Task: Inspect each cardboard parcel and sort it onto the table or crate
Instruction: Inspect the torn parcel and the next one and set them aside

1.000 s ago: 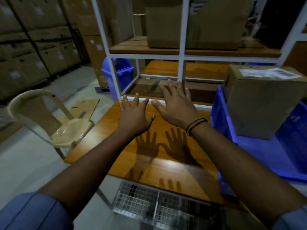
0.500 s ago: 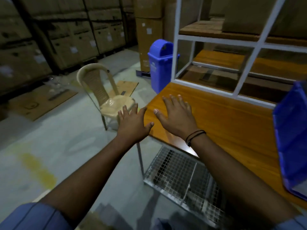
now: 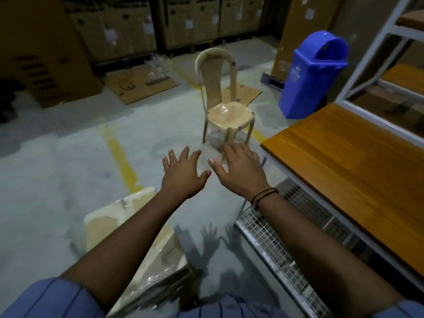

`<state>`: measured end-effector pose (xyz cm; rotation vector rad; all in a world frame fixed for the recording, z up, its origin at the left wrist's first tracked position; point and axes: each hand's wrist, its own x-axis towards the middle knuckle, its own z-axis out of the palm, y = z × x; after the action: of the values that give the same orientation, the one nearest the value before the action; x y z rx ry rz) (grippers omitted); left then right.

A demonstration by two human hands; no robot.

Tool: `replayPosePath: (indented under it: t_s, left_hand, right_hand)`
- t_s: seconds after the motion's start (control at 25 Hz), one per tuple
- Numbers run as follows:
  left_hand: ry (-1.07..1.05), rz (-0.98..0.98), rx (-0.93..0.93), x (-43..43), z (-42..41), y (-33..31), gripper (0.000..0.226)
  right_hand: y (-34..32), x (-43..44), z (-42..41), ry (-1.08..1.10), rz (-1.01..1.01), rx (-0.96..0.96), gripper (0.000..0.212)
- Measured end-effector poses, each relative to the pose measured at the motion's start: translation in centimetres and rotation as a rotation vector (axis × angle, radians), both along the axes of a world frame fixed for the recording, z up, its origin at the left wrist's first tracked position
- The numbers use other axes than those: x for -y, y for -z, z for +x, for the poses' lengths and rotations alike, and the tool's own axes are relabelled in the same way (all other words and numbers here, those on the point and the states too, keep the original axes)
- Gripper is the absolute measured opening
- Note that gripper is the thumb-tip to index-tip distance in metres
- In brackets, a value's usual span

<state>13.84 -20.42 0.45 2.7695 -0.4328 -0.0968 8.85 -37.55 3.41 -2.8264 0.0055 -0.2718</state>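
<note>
- The left hand [image 3: 183, 174] was stretched out palm down above the concrete floor [image 3: 57, 180], its grip wide, fingers spread and touching nothing.
- The right hand [image 3: 241, 171] hovered just beside it, thumbs near each other but apart, with the same wide grip; a dark cord band [image 3: 263, 196] circled its wrist.
- The wooden bench [image 3: 358, 171] stood to the right of both hands, its near corner just beside the right hand.
- A wire mesh shelf [image 3: 275, 244] sat low under the bench.
- Cardboard boxes [image 3: 190, 21] with white labels were stacked along the far wall, well apart from the hands.
- A beige plastic chair [image 3: 223, 97] stood upright on the floor beyond the fingertips.
- A blue bin [image 3: 314, 74] stood near the white rack frame [image 3: 376, 56], past the bench's far end.
- Flattened cardboard [image 3: 137, 84] lay on the floor near the stacked boxes.
- A yellow line [image 3: 119, 154] ran across the floor left of the hands.
- Another beige seat wrapped in clear plastic [image 3: 137, 237] lay under the left forearm.
</note>
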Motion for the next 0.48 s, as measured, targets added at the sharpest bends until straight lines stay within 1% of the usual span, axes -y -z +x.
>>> replayPosePath:
  t_s: [0.16,0.36,0.48]
  left_hand:
    - [-0.174,-0.031,-0.087,-7.0,-1.9,3.3,0.072]
    - [-0.352,-0.014,-0.193,-14.3,-5.6,7.4,0.071]
    - [-0.444,0.017,-0.246,-17.4,-7.4,9.3,0.071]
  right_hand:
    - [2.8,-5.6,0.8,-0.167,-0.042,-0.103,0.073]
    - [6.1,-11.9,1.4,-0.368,-0.085,-0.178,0.063]
    - [8.3,-15.2,1.3,-0.431,-0.107,-0.262,0.061]
